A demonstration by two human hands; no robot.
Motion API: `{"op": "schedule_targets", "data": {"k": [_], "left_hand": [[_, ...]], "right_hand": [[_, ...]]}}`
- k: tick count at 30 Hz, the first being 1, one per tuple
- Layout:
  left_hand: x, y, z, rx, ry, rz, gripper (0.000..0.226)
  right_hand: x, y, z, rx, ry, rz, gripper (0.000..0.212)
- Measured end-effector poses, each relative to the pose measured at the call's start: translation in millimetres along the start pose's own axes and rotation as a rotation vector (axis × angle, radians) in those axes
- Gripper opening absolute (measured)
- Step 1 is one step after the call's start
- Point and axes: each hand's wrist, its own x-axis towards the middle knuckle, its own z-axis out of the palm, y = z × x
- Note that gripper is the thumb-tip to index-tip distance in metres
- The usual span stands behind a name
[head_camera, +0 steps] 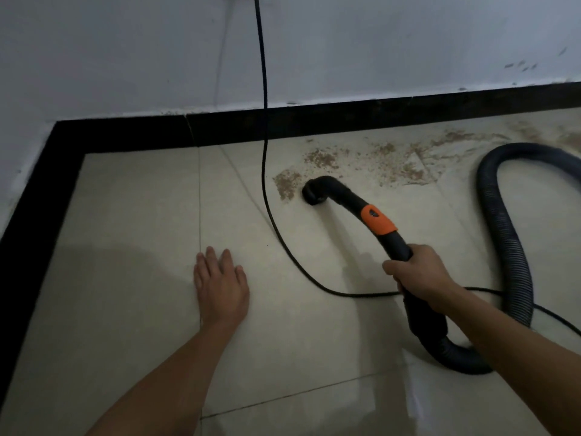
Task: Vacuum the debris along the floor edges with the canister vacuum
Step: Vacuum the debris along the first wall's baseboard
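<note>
Brown debris (393, 162) sits on the floor (125, 215) in a band along the black skirting (314, 119). It starts at a small patch (286, 184) just left of the nozzle (314, 191) and runs right to the frame edge.

Right grip (418, 272): fingers wrapped round the black tube (352, 202), just below the orange collar (377, 220). The tube's long axis runs from that grip up and left to the nozzle, mouth down on the tile.

Left grip (220, 284): flat on the floor, fingers straight, holding nothing. It is well apart from the nozzle, on the corner side.

Key relation: most of the debris lies right of and beyond the nozzle, between it and the skirting. Only the small patch is to its left. The right grip is the nearer one and has the tool. The likely next move is a short left pass, then a sweep right, parallel to the skirting.

Cord (265, 152) drops from the wall and passes just beside the small patch, between the left grip and the nozzle: snag risk. Hose (503, 247) loops off to the right, near the far debris.
</note>
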Motion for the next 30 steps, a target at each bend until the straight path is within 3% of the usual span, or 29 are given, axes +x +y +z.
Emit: {"op": "schedule_targets", "data": {"k": [2, 10, 30], "left_hand": [[-0.1, 0.2, 0.1, 0.000, 0.013, 0.009, 0.053], [0.4, -3.0, 4.1, 0.028, -0.004, -0.001, 0.046], [1.0, -0.6, 5.3, 0.102, 0.012, -0.015, 0.052]], "right_hand": [[9.9, -3.3, -3.0, 0.032, 0.076, 0.038, 0.012], [51.6, -29.6, 3.3, 0.130, 0.113, 0.118, 0.020], [130.5, -98.7, 44.1, 0.115, 0.071, 0.062, 0.019]]}}
